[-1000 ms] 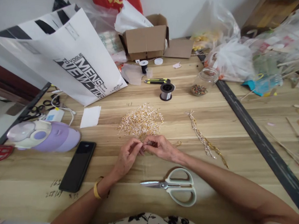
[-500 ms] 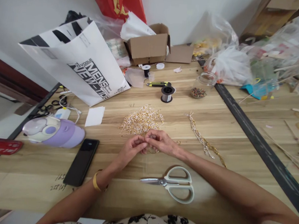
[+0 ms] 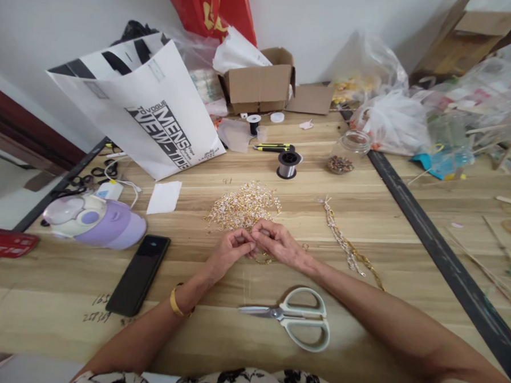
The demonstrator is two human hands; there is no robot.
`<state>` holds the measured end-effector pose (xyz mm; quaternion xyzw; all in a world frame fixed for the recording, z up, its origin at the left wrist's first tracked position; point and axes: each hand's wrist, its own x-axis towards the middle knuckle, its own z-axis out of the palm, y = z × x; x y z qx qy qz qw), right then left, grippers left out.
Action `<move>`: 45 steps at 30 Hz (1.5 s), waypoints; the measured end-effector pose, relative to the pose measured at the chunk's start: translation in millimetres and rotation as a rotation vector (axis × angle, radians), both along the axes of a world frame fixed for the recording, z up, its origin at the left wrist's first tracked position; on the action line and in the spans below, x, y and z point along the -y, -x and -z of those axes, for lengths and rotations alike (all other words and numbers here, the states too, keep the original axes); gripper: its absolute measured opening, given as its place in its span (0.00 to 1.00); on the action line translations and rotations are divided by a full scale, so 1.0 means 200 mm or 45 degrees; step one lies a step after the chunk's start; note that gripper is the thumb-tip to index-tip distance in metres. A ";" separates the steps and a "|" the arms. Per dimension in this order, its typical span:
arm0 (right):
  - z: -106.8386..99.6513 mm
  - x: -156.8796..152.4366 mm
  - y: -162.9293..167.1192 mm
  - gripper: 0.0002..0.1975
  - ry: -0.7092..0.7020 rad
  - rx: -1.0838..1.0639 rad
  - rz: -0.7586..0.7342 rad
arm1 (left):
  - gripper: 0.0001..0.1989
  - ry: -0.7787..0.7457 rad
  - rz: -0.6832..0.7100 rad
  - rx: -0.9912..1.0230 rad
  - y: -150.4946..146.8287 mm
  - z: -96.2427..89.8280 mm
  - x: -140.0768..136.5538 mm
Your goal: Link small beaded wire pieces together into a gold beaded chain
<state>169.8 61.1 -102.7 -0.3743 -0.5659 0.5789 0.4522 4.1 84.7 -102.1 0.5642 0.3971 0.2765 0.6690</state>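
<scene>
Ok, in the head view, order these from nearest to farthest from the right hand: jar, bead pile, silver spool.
From the right hand:
1. Bead pile, just beyond it, to the left.
2. Silver spool, straight beyond.
3. Jar, farther back, to the right.

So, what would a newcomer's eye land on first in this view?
Probably the big white bag with bold black lettering, standing at the back left of the table. Next might be the glittering heap of small gold and pale pieces mid-table, just beyond the left hand and right hand, whose fingers meet. The pale-handled scissors also stand out, lying nearer the body.
</scene>
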 end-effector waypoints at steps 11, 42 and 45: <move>0.04 -0.01 0.01 0.15 0.077 -0.176 -0.024 | 0.13 -0.052 0.046 0.010 0.01 0.03 -0.01; 0.05 0.02 0.00 0.11 -0.479 0.606 0.053 | 0.04 -0.631 -0.017 -0.246 0.09 0.06 -0.01; 0.05 0.02 0.01 0.12 -0.358 0.420 0.122 | 0.04 -0.667 -0.013 -0.267 0.09 0.05 -0.01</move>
